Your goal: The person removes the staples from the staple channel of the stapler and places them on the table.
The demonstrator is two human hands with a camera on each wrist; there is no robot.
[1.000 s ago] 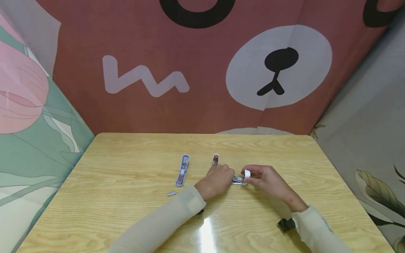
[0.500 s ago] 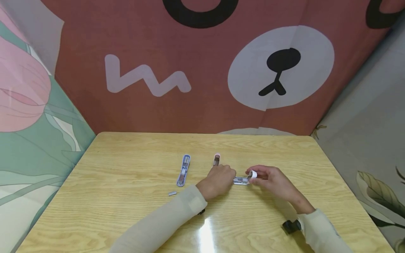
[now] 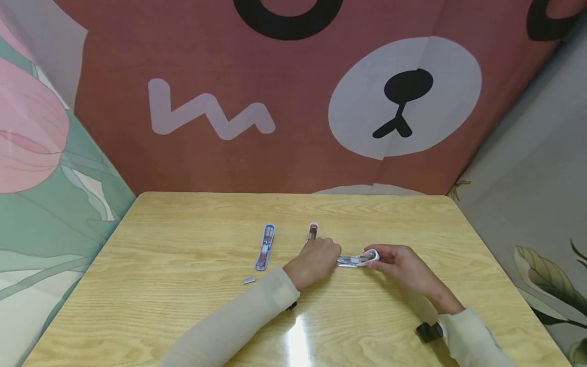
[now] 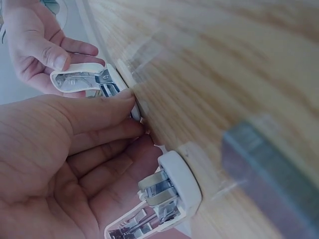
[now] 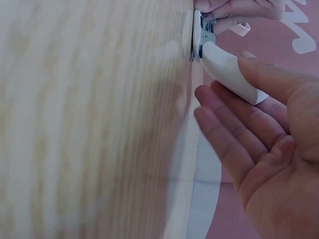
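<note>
A white stapler (image 3: 350, 261) lies low over the table with its top cover (image 5: 227, 69) swung far back to the right, baring the metal magazine (image 4: 107, 84). My left hand (image 3: 315, 261) pinches the stapler's left end between thumb and fingers. On the cover's far end is my right hand (image 3: 405, 265), thumb on one side and fingers on the other. Just beyond the left hand stands a second opened stapler (image 4: 169, 191) with a pinkish rim in the head view; my left hand hides part of it there.
A blue-rimmed stapler (image 3: 265, 247) lies opened out to the left of my hands. Nearer to me is a small grey strip of staples (image 3: 248, 280). The wooden table (image 3: 183, 224) ends at a printed cloth backdrop (image 3: 298, 163).
My right hand has moved right and slightly down, swinging the stapler's cover from raised to laid far back. The left hand has kept its hold in place.
</note>
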